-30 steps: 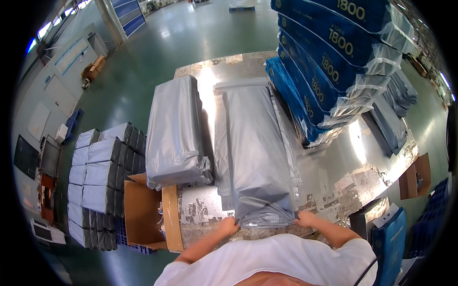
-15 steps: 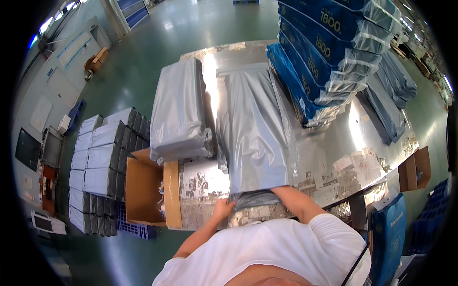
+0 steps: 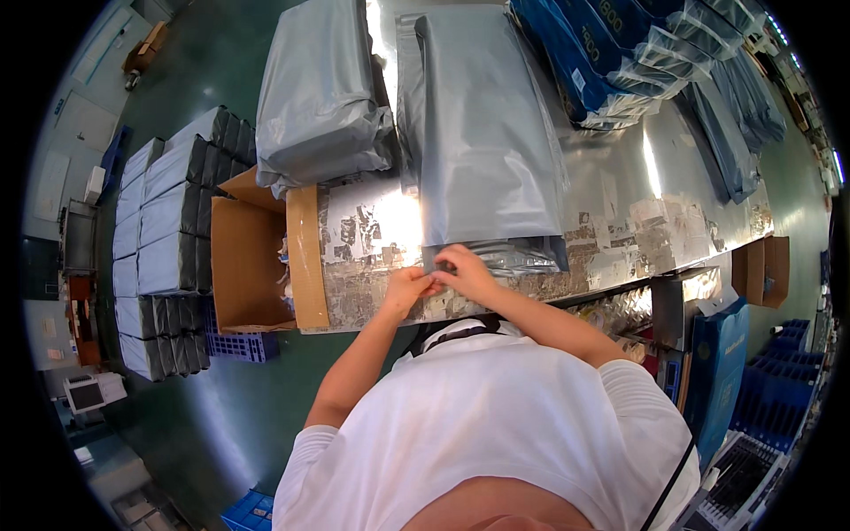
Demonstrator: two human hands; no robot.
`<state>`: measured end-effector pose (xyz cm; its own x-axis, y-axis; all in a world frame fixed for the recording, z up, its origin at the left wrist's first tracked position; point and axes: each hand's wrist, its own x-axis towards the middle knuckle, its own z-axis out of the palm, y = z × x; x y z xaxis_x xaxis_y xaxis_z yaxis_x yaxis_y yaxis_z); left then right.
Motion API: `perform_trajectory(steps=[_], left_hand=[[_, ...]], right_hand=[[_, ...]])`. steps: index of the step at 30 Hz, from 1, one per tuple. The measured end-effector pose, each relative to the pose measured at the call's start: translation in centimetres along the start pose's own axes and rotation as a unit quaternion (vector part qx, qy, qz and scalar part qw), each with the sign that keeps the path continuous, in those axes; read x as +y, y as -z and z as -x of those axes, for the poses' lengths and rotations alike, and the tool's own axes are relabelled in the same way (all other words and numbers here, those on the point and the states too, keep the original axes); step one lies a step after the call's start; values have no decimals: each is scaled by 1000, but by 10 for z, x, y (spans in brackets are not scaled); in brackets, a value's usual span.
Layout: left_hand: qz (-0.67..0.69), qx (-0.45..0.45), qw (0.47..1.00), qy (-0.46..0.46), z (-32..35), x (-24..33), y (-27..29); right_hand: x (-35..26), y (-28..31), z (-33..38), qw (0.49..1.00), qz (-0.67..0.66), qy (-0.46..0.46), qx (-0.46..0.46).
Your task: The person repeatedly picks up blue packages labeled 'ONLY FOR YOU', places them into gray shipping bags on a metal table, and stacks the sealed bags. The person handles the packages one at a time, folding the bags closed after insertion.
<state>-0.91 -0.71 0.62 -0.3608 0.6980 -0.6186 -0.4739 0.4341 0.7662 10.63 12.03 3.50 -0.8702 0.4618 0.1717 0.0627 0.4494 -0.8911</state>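
A large grey plastic bag (image 3: pixel 491 150) lies lengthwise on the metal-topped table, with its near end towards me. Dark, crumpled plastic shows at that end. My left hand (image 3: pixel 409 290) is closed in a pinch at the bag's near left corner. Right beside it, my right hand (image 3: pixel 467 276) bends its fingers onto the same corner, and the fingertips of both hands almost meet. Just what lies between the fingertips is partly hidden. To the left of this bag sits a filled, wrapped grey package (image 3: pixel 323 97).
A cardboard box (image 3: pixel 243 265) stands open at the table's left edge. Beyond it are stacked grey packages (image 3: pixel 164 221) on a blue pallet (image 3: pixel 239 341). Blue packs (image 3: pixel 575 53) are piled at the back right, near more grey bags (image 3: pixel 722 133). Worn patches mark the metal table (image 3: pixel 611 226).
My right hand has come out from under the bag's near edge and moved left to the corner beside my left hand. The view has tilted down towards my body.
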Motion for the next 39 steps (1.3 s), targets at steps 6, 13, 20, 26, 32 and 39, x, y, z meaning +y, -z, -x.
perform_trajectory(steps=[6, 13, 20, 26, 32, 39], left_hand=[[-19, -19, 1000, 14, -4, 0, 8], [-22, -47, 997, 58, 0, 5, 22], [-543, 104, 755, -353, 10, 65, 42], [-704, -180, 341, -596, -36, 126, 6], [-655, -140, 441, -597, -66, 100, 8], [-362, 107, 818, -434, -52, 72, -5]], right_hand=[[17, 28, 30, 917, -312, -195, 153], [107, 108, 331, 868, 330, -366, -58], [51, 200, 145, 862, 480, -117, 118], [51, 229, 17, 776, 517, 312, -180], [97, 225, 14, 907, 338, 205, -147], [88, 210, 32, 972, 94, -58, 208]])
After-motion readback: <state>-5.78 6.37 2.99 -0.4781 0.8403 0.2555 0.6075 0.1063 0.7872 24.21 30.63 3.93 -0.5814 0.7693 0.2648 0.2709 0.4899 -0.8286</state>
